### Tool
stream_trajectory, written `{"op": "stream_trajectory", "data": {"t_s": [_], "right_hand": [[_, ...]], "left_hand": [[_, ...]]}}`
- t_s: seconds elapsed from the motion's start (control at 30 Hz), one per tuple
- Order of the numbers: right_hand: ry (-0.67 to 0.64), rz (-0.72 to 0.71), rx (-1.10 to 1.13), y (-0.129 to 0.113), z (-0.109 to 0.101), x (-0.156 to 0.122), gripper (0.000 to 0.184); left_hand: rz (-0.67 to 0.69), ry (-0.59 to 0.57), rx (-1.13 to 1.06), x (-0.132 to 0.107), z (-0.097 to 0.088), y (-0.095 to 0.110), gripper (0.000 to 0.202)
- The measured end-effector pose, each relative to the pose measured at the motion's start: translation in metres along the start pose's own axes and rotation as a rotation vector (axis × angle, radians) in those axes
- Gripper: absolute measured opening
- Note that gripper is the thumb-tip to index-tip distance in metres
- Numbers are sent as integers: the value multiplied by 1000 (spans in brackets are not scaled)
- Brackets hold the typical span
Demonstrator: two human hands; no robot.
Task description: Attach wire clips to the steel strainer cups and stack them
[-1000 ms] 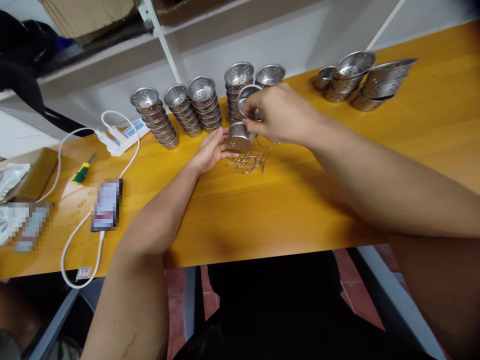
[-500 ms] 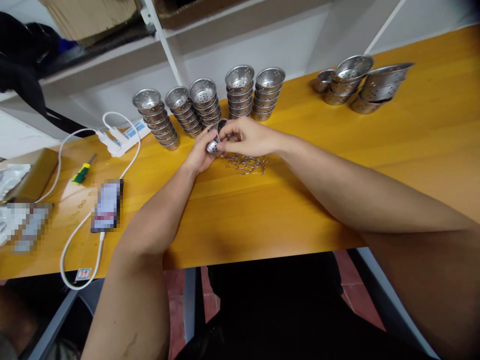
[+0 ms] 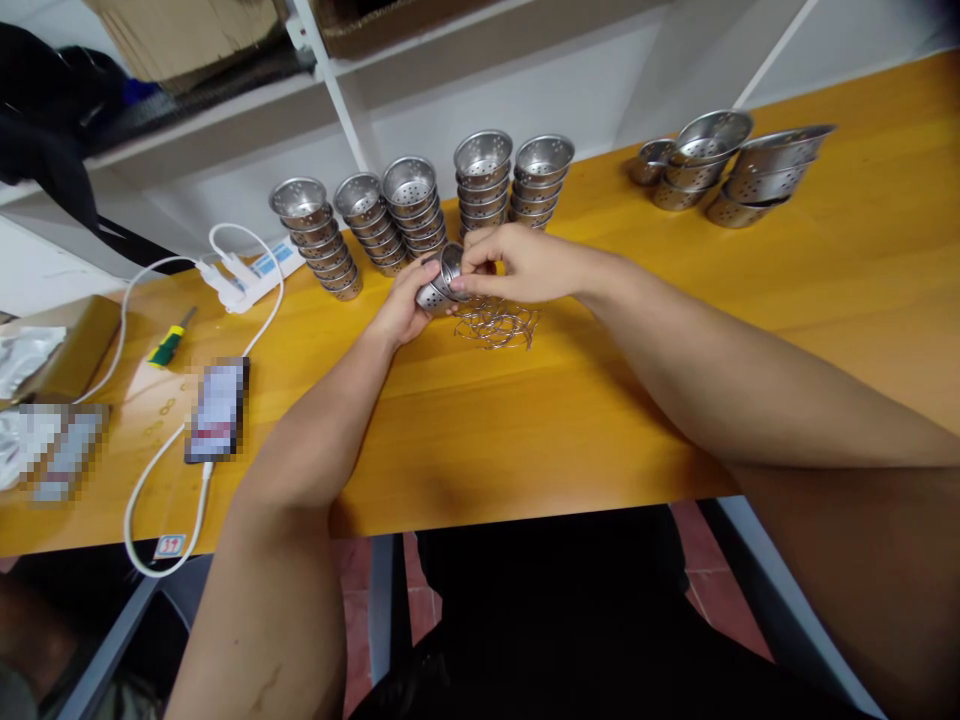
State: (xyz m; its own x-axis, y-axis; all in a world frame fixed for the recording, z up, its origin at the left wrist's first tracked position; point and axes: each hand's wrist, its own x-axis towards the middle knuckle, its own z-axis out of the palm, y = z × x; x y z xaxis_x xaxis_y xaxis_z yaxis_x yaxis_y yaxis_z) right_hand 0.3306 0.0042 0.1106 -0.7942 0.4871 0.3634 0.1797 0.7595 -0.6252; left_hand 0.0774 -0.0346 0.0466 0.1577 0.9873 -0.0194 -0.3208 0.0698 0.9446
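Orange wooden tabletop (image 3: pixel 600 420). Bears five stacks of perforated metal cups (image 3: pixel 409 215) along the back edge, and a looser cluster of wider cups (image 3: pixel 731 170) far right. Holds a tangle of wire rings (image 3: pixel 499 325) mid-surface. Carries, at left, a power strip (image 3: pixel 240 275), white cable (image 3: pixel 150 480), screwdriver (image 3: pixel 169 345), phone (image 3: pixel 217 410) and cardboard box (image 3: pixel 75 345).

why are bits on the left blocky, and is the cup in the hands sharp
Head view: the phone and packets are masked by mosaic blocks; the cup between left hand and right hand is slightly soft; the wide lens stretches the near forearms.
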Motion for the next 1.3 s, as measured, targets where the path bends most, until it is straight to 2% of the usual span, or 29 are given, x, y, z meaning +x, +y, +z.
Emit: {"op": "stream_trajectory", "data": {"t_s": [0.1, 0.3, 0.43, 0.5, 0.57, 0.63, 0.77, 0.83, 0.9, 1.03, 1.13, 1.23, 1.3], "right_hand": [[35, -24, 17, 0, 2, 1, 67], [127, 20, 61, 4, 14, 5, 73], [304, 121, 279, 8, 20, 10, 89], [405, 186, 428, 11, 16, 11, 95], [464, 261, 486, 16, 7, 9, 95], [426, 322, 376, 26, -1, 5, 88], [118, 333, -5, 54, -6, -7, 67], [36, 312, -84, 61, -4, -10, 57], [57, 267, -73, 58, 0, -10, 56], [135, 151, 57, 32, 6, -6, 83], [153, 127, 92, 19, 8, -3, 84], [169, 159, 104, 13, -7, -3, 77], [215, 178, 93, 6, -29, -8, 68]], "left_hand": [[-12, 36, 7, 0, 2, 2, 60], [21, 69, 3, 0, 4, 9, 55], [-1, 105, -5, 0, 4, 9, 58], [-12, 105, -22, 2, 1, 6, 62], [-18, 100, -28, 4, -3, 2, 63], [-7, 95, -27, 7, -6, -1, 61], [25, 114, -22, 9, -9, -4, 55], [31, 110, -12, 8, -9, -3, 55], [39, 102, 5, 6, -7, -2, 57], [51, 92, 30, 2, -1, -2, 58], [47, 72, 14, 1, 2, -6, 61], [63, 45, -11, 1, 0, -12, 67], [70, 49, -11, 3, -2, -15, 70]]}}
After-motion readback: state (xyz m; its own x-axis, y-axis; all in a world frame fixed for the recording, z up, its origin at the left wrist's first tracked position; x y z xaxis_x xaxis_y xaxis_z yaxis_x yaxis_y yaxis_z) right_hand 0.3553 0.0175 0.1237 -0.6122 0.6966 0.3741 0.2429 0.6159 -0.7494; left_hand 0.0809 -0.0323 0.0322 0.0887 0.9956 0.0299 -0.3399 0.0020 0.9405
